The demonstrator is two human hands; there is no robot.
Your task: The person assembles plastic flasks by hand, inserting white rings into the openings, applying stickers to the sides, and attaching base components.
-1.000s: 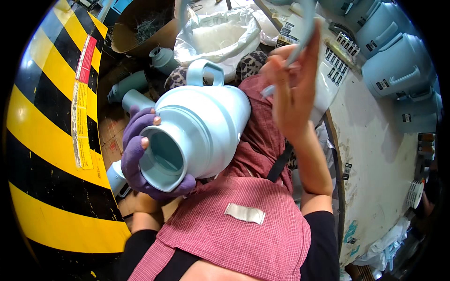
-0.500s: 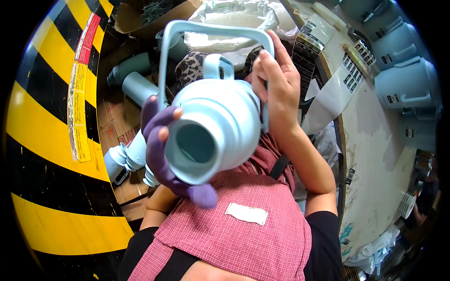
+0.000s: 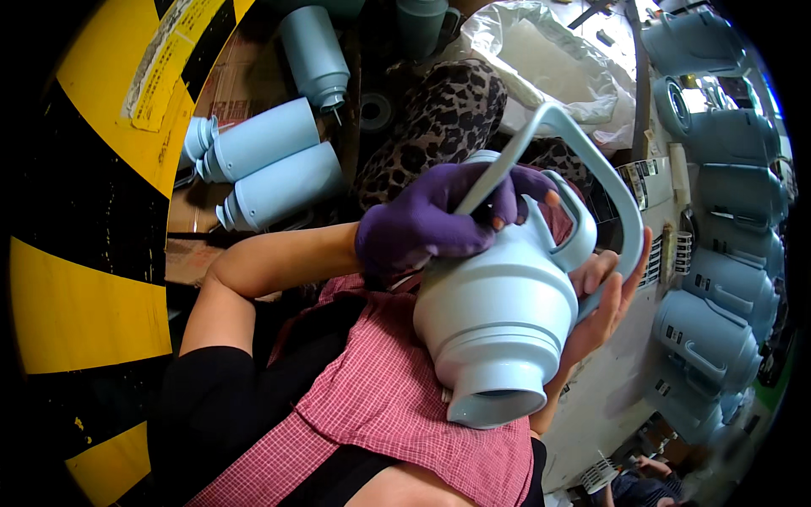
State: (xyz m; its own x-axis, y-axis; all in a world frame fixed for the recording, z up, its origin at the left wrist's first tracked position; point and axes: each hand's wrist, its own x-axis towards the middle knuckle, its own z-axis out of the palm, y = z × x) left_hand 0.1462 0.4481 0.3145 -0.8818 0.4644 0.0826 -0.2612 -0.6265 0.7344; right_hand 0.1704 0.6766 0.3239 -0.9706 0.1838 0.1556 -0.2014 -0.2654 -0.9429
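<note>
A light blue plastic thermos jug (image 3: 498, 308) lies tilted across my lap, its open spout end toward my chest. A large swing handle (image 3: 621, 182) arches over its far right side, and a smaller fixed grip (image 3: 579, 232) sticks out of the body. My left hand (image 3: 439, 211), in a purple glove with bare fingertips, is curled over one arm of the swing handle and rests on the jug's side. My bare right hand (image 3: 604, 304) supports the jug from the right, its fingers beside the swing handle's other arm; the palm is partly hidden behind the jug.
Several blue cylindrical shells (image 3: 283, 182) lie on cardboard at the left, beside a yellow-and-black striped panel (image 3: 93, 313). A plastic-lined bag (image 3: 549, 68) stands beyond my knees. Along the right, a worktable (image 3: 621, 372) bears rows of jugs (image 3: 705, 338). Another person (image 3: 642, 486) is at the lower right.
The jug has swung down and to the right, its spout now facing my chest. My left hand has moved from the spout rim to the handle's arm. My view has turned.
</note>
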